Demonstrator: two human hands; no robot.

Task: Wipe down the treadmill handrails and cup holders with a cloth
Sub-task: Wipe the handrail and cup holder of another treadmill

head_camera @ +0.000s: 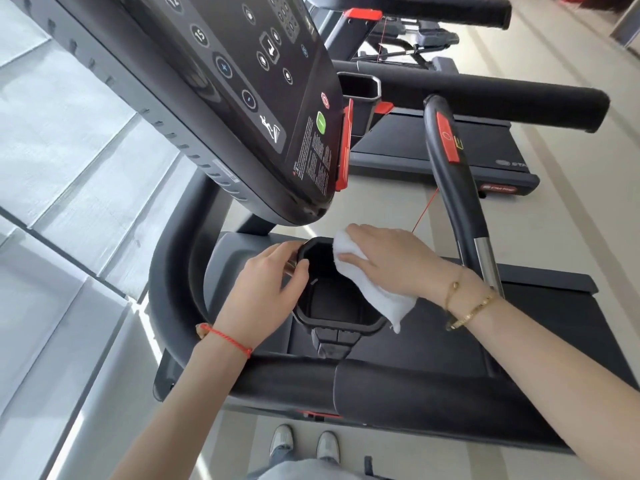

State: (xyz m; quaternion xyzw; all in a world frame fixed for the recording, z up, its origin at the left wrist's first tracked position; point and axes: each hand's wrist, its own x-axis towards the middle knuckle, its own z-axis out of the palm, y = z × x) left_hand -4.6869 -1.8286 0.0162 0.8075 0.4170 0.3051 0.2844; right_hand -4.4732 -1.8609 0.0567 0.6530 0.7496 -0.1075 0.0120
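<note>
Quite a bit is hidden here; the black plastic octagonal cup holder (337,301) has its left rim under the left hand (268,289) and its right rim under the folded white terry cloth (370,282), so only the dark inside and the near edge show; the bottom of it is too shadowy to make out. The glossy black control console (242,98) is cut off at the top of the shot, and its small print is unreadable; the padded black side handrail (398,386) runs out of view to the right.

The cup holder sits just below the console's lower tip, between the curved grey frame and the treadmill belt; it looks matte, deep, with a ribbed clip at its near side.

Left hand: fingers curled over the left rim, thumb hooked on the inner edge, so it grips the holder. Right hand (391,261): fingers fairly straight, lying flat on top of the cloth, pressing it against the holder's right rim; the cloth's loose end hangs past the wrist side.

A curved black bar with a red stop tab (450,157) stands off to the right; grey-white shoes (304,445) show at the bottom.
</note>
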